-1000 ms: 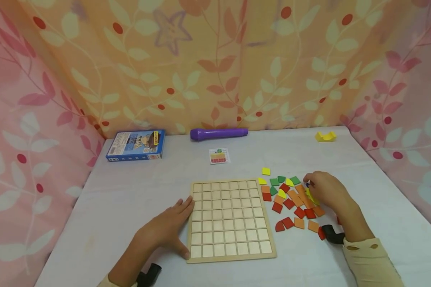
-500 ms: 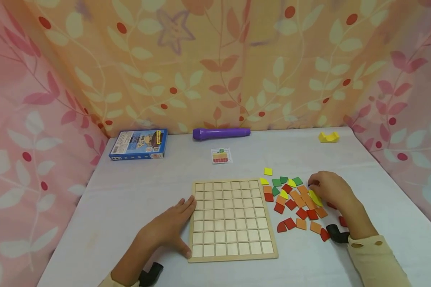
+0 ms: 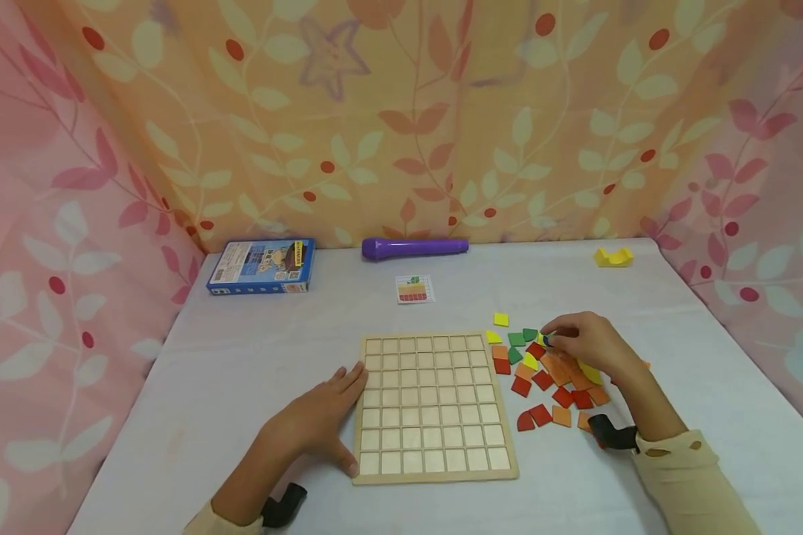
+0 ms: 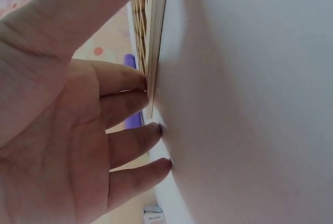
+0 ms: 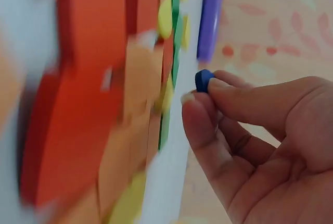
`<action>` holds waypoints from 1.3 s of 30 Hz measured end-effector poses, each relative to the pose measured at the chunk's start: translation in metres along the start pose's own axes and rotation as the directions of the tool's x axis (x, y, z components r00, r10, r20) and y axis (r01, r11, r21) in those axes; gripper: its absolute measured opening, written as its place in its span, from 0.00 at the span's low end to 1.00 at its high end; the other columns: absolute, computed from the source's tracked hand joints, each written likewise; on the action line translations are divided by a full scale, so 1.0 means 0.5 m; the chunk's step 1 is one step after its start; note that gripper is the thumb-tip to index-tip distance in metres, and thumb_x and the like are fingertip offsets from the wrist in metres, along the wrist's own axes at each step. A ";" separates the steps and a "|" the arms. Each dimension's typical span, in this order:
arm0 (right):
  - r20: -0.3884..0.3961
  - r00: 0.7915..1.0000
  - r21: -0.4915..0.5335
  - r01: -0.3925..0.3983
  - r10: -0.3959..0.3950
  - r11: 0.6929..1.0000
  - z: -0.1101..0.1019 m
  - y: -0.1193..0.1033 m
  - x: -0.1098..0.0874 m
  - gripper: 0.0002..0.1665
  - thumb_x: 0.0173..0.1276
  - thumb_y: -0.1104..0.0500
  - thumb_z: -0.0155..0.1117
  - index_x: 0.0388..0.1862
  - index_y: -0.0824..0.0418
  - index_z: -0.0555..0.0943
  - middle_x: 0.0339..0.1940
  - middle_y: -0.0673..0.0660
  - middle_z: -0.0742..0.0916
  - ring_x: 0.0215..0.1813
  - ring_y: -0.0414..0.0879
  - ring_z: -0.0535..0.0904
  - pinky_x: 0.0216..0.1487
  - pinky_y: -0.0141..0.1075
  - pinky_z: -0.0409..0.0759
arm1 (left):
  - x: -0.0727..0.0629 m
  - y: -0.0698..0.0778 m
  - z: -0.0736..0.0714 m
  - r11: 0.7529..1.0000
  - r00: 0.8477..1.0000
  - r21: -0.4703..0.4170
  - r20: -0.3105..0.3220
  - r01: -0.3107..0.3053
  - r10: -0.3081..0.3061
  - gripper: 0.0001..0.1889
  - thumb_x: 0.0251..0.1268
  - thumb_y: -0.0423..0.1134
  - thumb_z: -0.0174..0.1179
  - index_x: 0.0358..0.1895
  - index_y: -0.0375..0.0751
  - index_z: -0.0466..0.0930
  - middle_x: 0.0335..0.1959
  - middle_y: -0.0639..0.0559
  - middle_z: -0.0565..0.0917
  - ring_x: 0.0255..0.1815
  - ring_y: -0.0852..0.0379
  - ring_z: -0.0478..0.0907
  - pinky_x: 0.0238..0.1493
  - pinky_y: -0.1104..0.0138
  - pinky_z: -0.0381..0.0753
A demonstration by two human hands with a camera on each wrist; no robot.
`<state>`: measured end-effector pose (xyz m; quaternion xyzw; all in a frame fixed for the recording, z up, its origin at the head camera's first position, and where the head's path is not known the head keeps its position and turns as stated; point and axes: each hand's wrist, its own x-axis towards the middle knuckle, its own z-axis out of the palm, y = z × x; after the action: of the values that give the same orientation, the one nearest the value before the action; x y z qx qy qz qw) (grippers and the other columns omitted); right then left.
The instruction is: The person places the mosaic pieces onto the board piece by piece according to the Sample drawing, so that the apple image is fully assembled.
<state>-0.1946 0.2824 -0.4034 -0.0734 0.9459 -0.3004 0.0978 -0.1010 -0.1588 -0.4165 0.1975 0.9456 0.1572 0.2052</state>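
My right hand (image 3: 595, 345) pinches a small dark blue piece (image 5: 203, 81) between thumb and index finger, above the far side of a scatter of coloured tiles. Red tiles (image 3: 540, 414), orange tiles (image 3: 562, 416), green tiles (image 3: 516, 339) and yellow ones lie there, some square, some with a rounded side. The hand and forearm cover part of them in the head view. To their left lies a wooden grid board (image 3: 435, 478) with bare square cells. My left hand (image 3: 311, 423) rests at the board's left edge, fingers extended and fingertips at its side, thumb near the front corner.
A small picture card (image 3: 415, 290) lies behind the board. Along the back are a blue box (image 3: 261, 266), a purple tube-like stick (image 3: 415, 249) and a yellow curved block (image 3: 613, 257). Floral curtains (image 3: 401, 111) enclose the white table (image 3: 174, 416) at back and sides.
My right hand has moved left across the far part of the tiles, carrying the blue piece. The left hand stays at the board's edge. The head view has shifted slightly.
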 end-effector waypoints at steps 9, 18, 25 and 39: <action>0.134 0.981 0.281 0.098 -0.140 0.955 0.055 -0.065 0.041 0.10 0.71 0.67 0.62 0.48 0.70 0.84 0.35 0.60 0.83 0.32 0.51 0.83 0.36 0.41 0.86 | 0.008 -0.002 0.001 1.000 1.000 -0.001 0.006 -0.008 0.008 0.74 0.23 0.62 0.84 0.80 0.39 0.51 0.82 0.47 0.49 0.80 0.43 0.45 0.74 0.48 0.58; 0.169 0.935 0.264 0.261 -0.311 0.928 0.113 -0.162 0.090 0.10 0.64 0.69 0.67 0.44 0.66 0.84 0.34 0.55 0.82 0.37 0.49 0.80 0.39 0.39 0.82 | 0.006 -0.002 0.001 1.000 1.000 -0.006 -0.007 -0.023 0.023 0.74 0.23 0.61 0.84 0.80 0.38 0.51 0.82 0.46 0.49 0.80 0.42 0.46 0.74 0.49 0.58; 0.223 0.915 0.251 0.279 -0.336 0.927 0.160 -0.218 0.114 0.08 0.63 0.69 0.65 0.40 0.64 0.86 0.29 0.52 0.84 0.34 0.46 0.80 0.40 0.39 0.80 | 0.003 -0.002 0.000 1.000 1.000 -0.005 -0.001 -0.020 0.020 0.74 0.24 0.61 0.84 0.80 0.39 0.51 0.82 0.46 0.49 0.80 0.42 0.45 0.74 0.48 0.58; 0.262 0.873 0.141 0.388 -0.412 0.911 0.229 -0.301 0.131 0.08 0.60 0.69 0.65 0.31 0.58 0.88 0.24 0.46 0.83 0.30 0.42 0.75 0.35 0.35 0.77 | 0.000 -0.002 -0.006 1.000 1.000 -0.019 -0.002 -0.017 0.016 0.73 0.24 0.60 0.85 0.80 0.39 0.51 0.82 0.47 0.50 0.80 0.42 0.46 0.73 0.48 0.58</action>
<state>-0.2201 0.0843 -0.4166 -0.3061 0.8725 -0.3399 0.1720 -0.1025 -0.1605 -0.4143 0.2031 0.9426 0.1682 0.2048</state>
